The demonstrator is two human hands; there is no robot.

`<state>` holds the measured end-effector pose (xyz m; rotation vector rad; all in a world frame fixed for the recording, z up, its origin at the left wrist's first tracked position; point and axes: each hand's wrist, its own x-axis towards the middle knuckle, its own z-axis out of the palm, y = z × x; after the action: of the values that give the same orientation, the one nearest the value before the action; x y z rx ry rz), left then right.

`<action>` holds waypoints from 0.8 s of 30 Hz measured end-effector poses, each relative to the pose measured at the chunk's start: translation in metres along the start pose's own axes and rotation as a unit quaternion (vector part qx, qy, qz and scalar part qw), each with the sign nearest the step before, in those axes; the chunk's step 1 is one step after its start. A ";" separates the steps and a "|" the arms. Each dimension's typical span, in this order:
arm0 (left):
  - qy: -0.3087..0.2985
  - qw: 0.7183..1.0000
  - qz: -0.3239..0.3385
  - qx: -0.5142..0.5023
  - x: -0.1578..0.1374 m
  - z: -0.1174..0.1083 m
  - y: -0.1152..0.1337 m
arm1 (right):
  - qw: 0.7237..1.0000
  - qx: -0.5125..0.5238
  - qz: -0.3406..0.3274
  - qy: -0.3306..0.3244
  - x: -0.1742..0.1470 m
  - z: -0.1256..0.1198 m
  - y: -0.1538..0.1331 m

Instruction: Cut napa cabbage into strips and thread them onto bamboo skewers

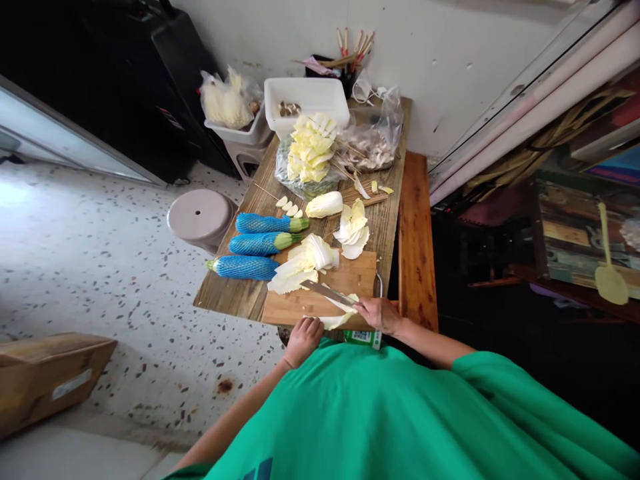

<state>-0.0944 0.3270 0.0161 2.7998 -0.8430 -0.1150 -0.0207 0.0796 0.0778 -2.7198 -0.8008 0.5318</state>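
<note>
My right hand (379, 315) is closed around the handle of a kitchen knife (327, 292), its blade pointing left across the wooden cutting board (285, 310). At the board's near edge my left hand (304, 339) has its fingers curled over the left end of a napa cabbage leaf (334, 321); the fingertips are partly hidden. Part of that leaf lies under the knife. More napa cabbage leaves (313, 255) are piled on the board's far side. Beyond the board sit a cluster of cabbage leaves (353, 230) and a small cabbage heart (325, 205).
Several zucchini in blue netting (247, 267) lie left of the board, with skewered white slices (290, 207) behind. Skewered leaves (313, 148), a white bin (306, 100) and a bag of mushrooms (373, 143) stand farther back. A stool (200, 215) is at left, a wooden bench (417, 247) at right.
</note>
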 end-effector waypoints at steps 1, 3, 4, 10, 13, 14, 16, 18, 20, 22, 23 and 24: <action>-0.003 1.000 0.006 0.002 -0.001 0.001 0.001 | 1.000 0.007 0.001 0.011 -0.002 -0.003 0.000; -0.010 1.000 0.018 0.005 0.002 0.004 0.005 | 1.000 0.016 0.002 0.026 -0.008 -0.010 0.001; -0.015 1.000 0.024 0.005 0.004 0.005 0.007 | 0.999 0.016 0.004 0.029 -0.012 -0.012 0.002; -0.055 0.997 0.058 -0.005 0.012 0.004 0.013 | 1.000 -0.012 0.003 0.000 -0.050 -0.023 0.012; -0.084 0.994 0.072 -0.011 0.011 -0.008 0.014 | 0.999 -0.030 -0.005 -0.029 -0.061 -0.020 0.020; -0.097 0.992 0.075 -0.012 0.011 -0.012 0.015 | 0.999 -0.036 -0.004 -0.036 -0.062 -0.017 0.022; -0.125 0.989 0.079 -0.013 0.011 -0.024 0.016 | 0.998 -0.048 0.003 -0.043 -0.061 -0.011 0.027; -0.155 0.985 0.078 -0.013 0.010 -0.036 0.015 | 0.997 -0.058 0.012 -0.044 -0.058 -0.005 0.030; -0.178 0.981 0.069 -0.012 0.008 -0.051 0.014 | 0.997 -0.063 0.017 -0.040 -0.055 -0.002 0.031; -0.192 0.980 0.058 -0.010 0.006 -0.070 0.010 | 0.997 -0.062 0.020 -0.031 -0.055 0.000 0.031; -0.194 0.980 0.051 -0.011 0.005 -0.081 0.007 | 0.998 -0.060 0.020 -0.024 -0.055 0.000 0.031; -0.191 0.981 0.038 -0.015 0.004 -0.094 0.002 | 0.998 -0.056 0.021 -0.016 -0.056 -0.001 0.031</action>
<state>-0.0791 0.3400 0.1080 2.7519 -1.0163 -0.6648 -0.0500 0.0227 0.0832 -2.8433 -0.8053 0.5580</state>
